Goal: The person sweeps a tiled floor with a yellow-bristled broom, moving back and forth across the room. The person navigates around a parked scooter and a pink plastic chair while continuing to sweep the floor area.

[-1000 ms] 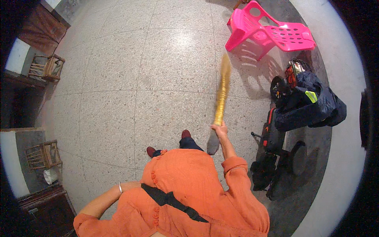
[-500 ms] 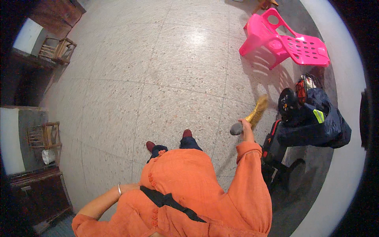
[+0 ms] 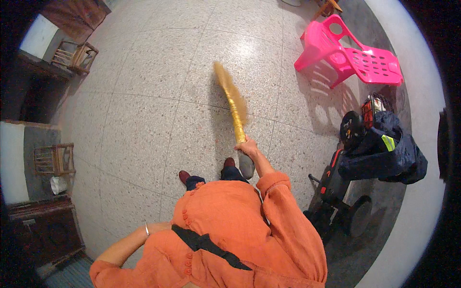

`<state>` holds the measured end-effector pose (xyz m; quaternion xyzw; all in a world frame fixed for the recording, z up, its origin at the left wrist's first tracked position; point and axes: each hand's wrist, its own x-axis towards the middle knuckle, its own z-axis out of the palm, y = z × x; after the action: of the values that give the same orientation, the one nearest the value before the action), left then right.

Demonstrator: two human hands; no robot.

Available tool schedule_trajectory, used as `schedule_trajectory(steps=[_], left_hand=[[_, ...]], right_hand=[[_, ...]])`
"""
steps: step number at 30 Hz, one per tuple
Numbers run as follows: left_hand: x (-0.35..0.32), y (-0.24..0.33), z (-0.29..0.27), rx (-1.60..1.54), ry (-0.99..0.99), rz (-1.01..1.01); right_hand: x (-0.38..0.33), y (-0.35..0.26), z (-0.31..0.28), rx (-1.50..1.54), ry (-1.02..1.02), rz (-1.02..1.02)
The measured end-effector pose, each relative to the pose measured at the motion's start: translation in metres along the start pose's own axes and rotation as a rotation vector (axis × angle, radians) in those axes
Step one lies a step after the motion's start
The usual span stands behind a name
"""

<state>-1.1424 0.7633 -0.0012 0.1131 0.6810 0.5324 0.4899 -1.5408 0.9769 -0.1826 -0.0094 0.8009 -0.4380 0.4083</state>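
My right hand (image 3: 248,147) is closed around a short hand broom (image 3: 235,109) in front of me, over the speckled floor. The broom has a yellow-bound neck, tan bristles blurred by motion, and a dark grey butt that sticks out behind my fist. Its bristle end points away from me and slightly left. My left hand (image 3: 159,227), with a bangle at its wrist, rests against my waist on the orange shirt. The fingers of that hand are hidden by the shirt.
A pink plastic chair (image 3: 343,55) stands at the far right. Nearer on that side, a dark scooter (image 3: 334,177) with a navy cloth (image 3: 384,153) over it stands along the wall. Small wooden chairs (image 3: 54,159) and a dark cabinet (image 3: 45,233) line the left.
My right hand has swung the broom left, from beside the scooter to in front of my feet. The bristles now point farther away. My left hand has stayed at my waist.
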Motion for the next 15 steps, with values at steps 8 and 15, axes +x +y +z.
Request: schedule_trajectory(steps=[8, 15], left_hand=[[0.002, -0.009, 0.014, 0.016, 0.088, 0.088], [-0.005, -0.024, 0.032, -0.003, 0.141, 0.141]], right_hand=[[-0.040, 0.012, -0.017, 0.189, -0.066, 0.011], [-0.041, 0.026, -0.046, 0.237, 0.170, 0.121]])
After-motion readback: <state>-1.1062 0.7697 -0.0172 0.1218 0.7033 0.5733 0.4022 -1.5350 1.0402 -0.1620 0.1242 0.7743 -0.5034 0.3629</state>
